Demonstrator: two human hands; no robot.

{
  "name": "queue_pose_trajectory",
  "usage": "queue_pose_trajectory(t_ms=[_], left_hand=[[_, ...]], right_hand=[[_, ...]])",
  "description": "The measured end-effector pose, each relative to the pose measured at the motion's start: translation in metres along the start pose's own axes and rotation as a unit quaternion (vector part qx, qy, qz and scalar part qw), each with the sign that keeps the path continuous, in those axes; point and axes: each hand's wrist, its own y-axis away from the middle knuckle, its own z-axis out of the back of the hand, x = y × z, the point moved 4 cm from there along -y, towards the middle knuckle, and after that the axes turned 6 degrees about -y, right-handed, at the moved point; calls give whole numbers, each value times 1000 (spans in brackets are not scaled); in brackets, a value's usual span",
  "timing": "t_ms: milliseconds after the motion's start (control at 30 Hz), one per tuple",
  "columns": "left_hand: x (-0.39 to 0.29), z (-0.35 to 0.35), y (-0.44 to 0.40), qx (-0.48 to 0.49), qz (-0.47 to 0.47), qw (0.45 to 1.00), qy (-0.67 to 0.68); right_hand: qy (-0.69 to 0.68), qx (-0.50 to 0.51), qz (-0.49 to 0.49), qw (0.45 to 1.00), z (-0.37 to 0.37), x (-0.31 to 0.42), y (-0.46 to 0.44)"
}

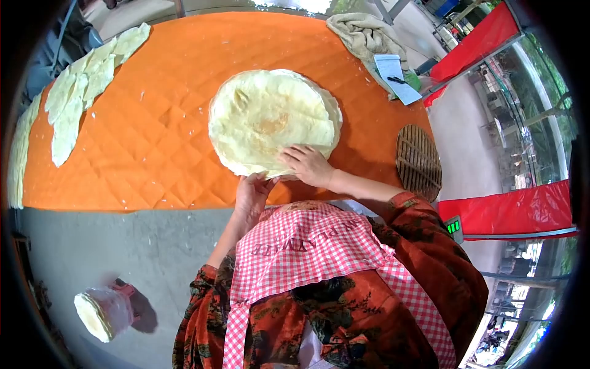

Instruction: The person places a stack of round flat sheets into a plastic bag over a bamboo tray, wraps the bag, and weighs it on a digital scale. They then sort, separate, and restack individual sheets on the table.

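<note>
A stack of thin, round, pale flatbreads (pixel 270 117) lies on the orange cloth in front of me, the top one browned at its centre. My left hand (pixel 253 189) is at the near edge of the stack, its thumb and fingers closed on the rim of a flatbread. How many layers it grips is hidden. My right hand (pixel 307 165) rests flat on the top flatbread near its front right edge, fingers stretched out.
Folded pale sheets (pixel 86 80) lie along the left of the orange cloth (pixel 160 135). A beige towel (pixel 362 37), a notepad (pixel 393 74) with a pen and a round slatted board (pixel 419 161) sit at right. A plastic-wrapped stack (pixel 104 312) stands on the floor.
</note>
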Motion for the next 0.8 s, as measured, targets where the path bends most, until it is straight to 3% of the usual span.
queue_pose_trajectory(t_ms=[67,167,233,300,333,367,400,467,600,667,700,733,800], left_hand=[[-15,-16,4,39,-28,998,27],[-47,-21,9,143,-115,979,88],[-80,-35,28,84,-205,975,-16],[-77,27,-8,-52,-178,982,-43],[-78,28,-6,-72,-169,981,-54],[-82,28,-5,-91,-162,980,-66],[-87,23,-9,-39,-158,985,-58],[-91,13,-12,58,-143,987,-36],[-85,42,-35,-26,-99,993,-53],[-72,70,-53,-114,-101,981,-120],[-64,80,-62,-140,-104,976,-129],[-61,85,-65,-143,-87,976,-138],[-64,85,-68,-147,-83,973,-157]], right_hand=[[-84,-91,-19,992,0,-6,-3],[-82,87,-116,986,42,-21,-68],[-104,58,-97,988,111,-29,-123],[-237,55,-198,949,175,-51,-157],[-322,30,-175,930,184,-83,-166],[-349,26,-214,912,223,-72,-168],[-487,35,-217,845,215,-105,-170],[-539,35,-259,801,202,-134,-159],[-666,103,-319,666,98,-199,-110],[-679,113,-445,573,15,-225,-52],[-607,126,-559,550,-10,-219,-20],[-570,172,-568,569,-42,-228,5],[-564,76,-529,630,-76,-252,20]])
